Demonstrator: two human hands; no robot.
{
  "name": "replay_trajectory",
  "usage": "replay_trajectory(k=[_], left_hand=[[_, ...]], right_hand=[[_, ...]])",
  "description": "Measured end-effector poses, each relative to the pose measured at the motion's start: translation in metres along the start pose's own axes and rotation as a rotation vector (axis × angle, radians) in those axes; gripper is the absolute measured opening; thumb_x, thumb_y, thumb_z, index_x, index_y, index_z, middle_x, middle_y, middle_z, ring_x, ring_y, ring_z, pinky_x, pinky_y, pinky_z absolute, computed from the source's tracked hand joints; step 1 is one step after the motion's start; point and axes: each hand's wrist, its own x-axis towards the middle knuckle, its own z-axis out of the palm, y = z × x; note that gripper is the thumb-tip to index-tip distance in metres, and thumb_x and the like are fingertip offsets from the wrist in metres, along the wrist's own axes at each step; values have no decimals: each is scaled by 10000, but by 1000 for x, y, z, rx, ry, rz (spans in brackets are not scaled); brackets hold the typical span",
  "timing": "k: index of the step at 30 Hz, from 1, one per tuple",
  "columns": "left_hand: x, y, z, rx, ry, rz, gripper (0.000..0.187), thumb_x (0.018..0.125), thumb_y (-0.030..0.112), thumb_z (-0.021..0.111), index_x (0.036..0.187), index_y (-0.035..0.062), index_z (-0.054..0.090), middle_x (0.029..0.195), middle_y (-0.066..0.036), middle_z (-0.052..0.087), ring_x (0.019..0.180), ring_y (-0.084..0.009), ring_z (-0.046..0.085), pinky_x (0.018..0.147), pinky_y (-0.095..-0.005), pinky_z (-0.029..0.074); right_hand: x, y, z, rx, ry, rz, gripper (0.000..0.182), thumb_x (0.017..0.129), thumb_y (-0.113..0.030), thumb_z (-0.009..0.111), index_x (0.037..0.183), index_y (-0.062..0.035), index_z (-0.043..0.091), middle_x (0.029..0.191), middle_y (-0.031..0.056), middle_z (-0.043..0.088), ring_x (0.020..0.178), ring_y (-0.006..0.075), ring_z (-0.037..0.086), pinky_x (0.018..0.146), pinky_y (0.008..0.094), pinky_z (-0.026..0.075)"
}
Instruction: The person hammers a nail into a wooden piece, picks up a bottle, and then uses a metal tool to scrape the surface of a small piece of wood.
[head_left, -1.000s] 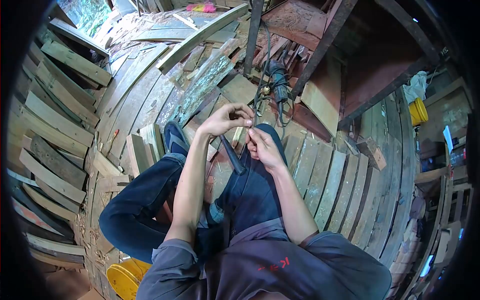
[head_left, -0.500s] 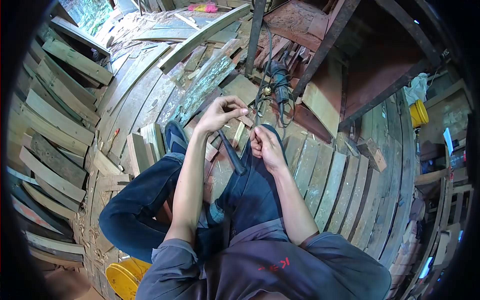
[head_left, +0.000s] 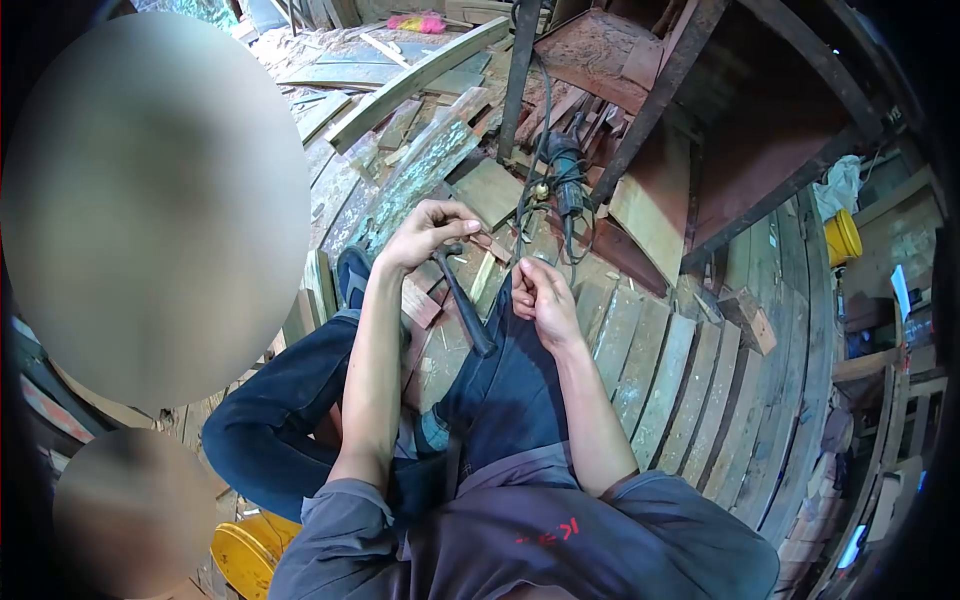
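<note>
My left hand (head_left: 432, 234) is raised over the wood scraps, thumb and forefinger pinched together. Just right of it and closer to me, my right hand (head_left: 543, 303) is closed above my knee, its thumb pressed to the curled fingers. Whatever either pinch holds is too small to make out. Below and between the hands a hammer (head_left: 468, 312) rests with its head up by my left wrist and its dark handle end against my trouser leg (head_left: 510, 390). A small wood piece (head_left: 490, 245) shows just beyond the left fingertips.
A corded power tool (head_left: 567, 175) lies ahead beside a dark metal-legged frame (head_left: 655, 105). Long planks (head_left: 415, 85) and offcuts litter the floor. Slatted boards (head_left: 640, 350) run to my right. A yellow bucket (head_left: 245, 555) stands at lower left. Blurred patches hide much of the left side.
My left hand has lowered slightly, and more of the hammer's head shows. My right hand has shifted slightly right and down. Large blurred patches now cover the stacked boards at left.
</note>
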Motion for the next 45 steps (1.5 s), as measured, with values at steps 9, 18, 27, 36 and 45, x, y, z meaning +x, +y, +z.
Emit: replay_trajectory(k=[9, 18, 27, 36, 45], left_hand=[[26, 44, 0, 407, -95, 112, 215, 876, 212, 723, 953, 19, 666, 840, -31, 679, 794, -79, 603, 703, -250, 459], [5, 190, -103, 896, -10, -97, 296, 871, 199, 668, 1110, 25, 679, 970, -81, 699, 904, -132, 616, 809, -306, 494], [-370, 237, -186, 788, 813, 125, 321, 946, 285, 633, 1072, -10, 614, 996, -105, 697, 936, -175, 672, 879, -293, 526], [-726, 153, -7, 1154, 1804, -695, 430, 883, 420, 688, 958, -2, 651, 855, -93, 699, 752, -203, 666, 664, -332, 504], [-584, 142, -18, 988, 1285, -853, 381, 952, 357, 607, 1110, 10, 624, 1026, -121, 687, 904, -182, 656, 799, -311, 511]], right_hand=[[2, -28, 14, 114, -27, -39, 304, 1029, -275, 442, 821, -63, 504, 588, -43, 359, 474, 41, 316, 429, 206, 257], [30, -36, 46, -18, -5, -49, 161, 941, -247, 552, 898, -92, 549, 655, -52, 401, 499, 34, 337, 414, 194, 265], [57, -13, 20, -136, -181, 64, 227, 993, -288, 482, 923, -82, 545, 637, -32, 363, 474, 42, 297, 430, 212, 219], [75, -28, -28, -237, -37, 3, 209, 1014, -216, 465, 864, -76, 496, 627, -25, 365, 455, 51, 290, 407, 207, 245], [61, -32, -87, -451, 184, -49, 119, 984, -203, 479, 942, -95, 503, 611, -41, 350, 427, 39, 267, 376, 209, 210]])
